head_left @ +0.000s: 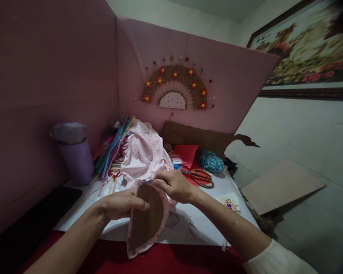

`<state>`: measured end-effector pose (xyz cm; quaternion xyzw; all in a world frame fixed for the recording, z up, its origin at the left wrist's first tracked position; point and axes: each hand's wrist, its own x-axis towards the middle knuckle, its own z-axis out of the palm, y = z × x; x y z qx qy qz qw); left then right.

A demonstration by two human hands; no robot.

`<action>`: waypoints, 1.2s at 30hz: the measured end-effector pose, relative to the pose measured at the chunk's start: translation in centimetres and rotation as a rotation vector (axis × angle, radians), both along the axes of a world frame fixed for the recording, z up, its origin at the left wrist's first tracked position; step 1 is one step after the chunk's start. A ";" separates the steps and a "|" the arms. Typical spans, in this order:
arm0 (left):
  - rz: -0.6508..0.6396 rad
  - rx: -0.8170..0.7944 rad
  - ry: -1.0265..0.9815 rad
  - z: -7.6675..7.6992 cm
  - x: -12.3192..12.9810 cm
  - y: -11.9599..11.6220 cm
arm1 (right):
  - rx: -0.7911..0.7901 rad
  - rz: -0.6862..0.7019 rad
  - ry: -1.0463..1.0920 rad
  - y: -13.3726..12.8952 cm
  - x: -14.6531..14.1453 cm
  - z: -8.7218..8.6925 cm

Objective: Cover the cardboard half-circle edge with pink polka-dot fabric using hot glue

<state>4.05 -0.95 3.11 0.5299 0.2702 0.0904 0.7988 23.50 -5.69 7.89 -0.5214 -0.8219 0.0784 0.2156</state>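
Note:
A brown cardboard half-circle (150, 217), edged with pink dotted fabric (165, 213), is held upright above the white tabletop. My left hand (125, 203) grips it by its straight side, thumb flat on the bare cardboard. At its top end my right hand (174, 185) has its fingers closed on the fabric edge; the fingertips are partly hidden. Just beyond my right hand, scissors (201, 178) with reddish-brown handles lie on red paper (185, 154). A crumpled pink dotted cloth (144, 148) is heaped behind both hands.
A purple tumbler (77, 161) stands at left beside colourful pipe cleaners (117, 140) and thin sticks. Blue yarn (210, 161) and cut cardboard (194, 135) lie at the back. A flower-decorated cardboard arch (175, 72) is on the pink panel (231, 80). Another board (282, 186) leans at right.

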 end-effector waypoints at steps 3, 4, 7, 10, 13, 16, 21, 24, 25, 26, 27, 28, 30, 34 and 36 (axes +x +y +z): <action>-0.017 -0.001 -0.013 -0.1 0.0 0.1 | -0.006 -0.023 0.024 -0.1 0.1 -0.2; -0.020 -0.002 -0.012 -0.1 0.0 0.1 | -0.021 -0.025 0.039 -0.1 0.2 -0.3; -0.031 0.004 -0.010 0.0 0.0 0.0 | -0.082 -0.027 0.094 -0.1 0.7 -0.4; -0.050 0.012 -0.022 0.0 -0.1 -0.1 | -0.146 -0.029 0.171 0.1 1.3 -0.3; -0.049 0.018 -0.022 -0.1 -0.1 0.0 | -0.219 -0.002 0.260 0.1 1.9 -0.2; -0.031 0.015 -0.010 -0.2 -0.1 0.1 | -0.320 0.029 0.277 0.1 2.2 -0.2; -0.041 0.020 -0.008 -0.1 -0.2 0.0 | -0.376 0.009 0.278 0.1 1.9 -0.6; -0.048 0.022 -0.016 -0.1 -0.2 0.0 | -0.373 0.064 0.339 0.3 1.5 -0.8; -0.051 0.025 -0.021 -0.2 -0.2 0.1 | -0.367 0.075 0.345 0.3 1.4 -0.8; -0.054 0.027 -0.029 -0.2 -0.2 0.1 | -0.360 0.075 0.338 0.3 1.4 -0.8; -0.057 0.029 -0.031 -0.2 -0.2 0.1 | -0.349 0.068 0.319 0.4 1.3 -0.8; -0.060 0.030 -0.031 -0.2 -0.2 0.1 | -0.336 0.059 0.291 0.4 1.2 -0.7; -0.066 0.029 -0.027 -0.3 -0.1 0.1 | -0.298 0.051 0.226 0.5 1.1 -0.6; -0.044 0.015 -0.010 -0.1 -0.1 0.0 | -0.232 0.077 0.170 0.7 0.8 -0.3; -0.029 0.011 -0.008 0.0 -0.1 0.0 | -0.227 0.076 0.163 0.6 0.8 -0.2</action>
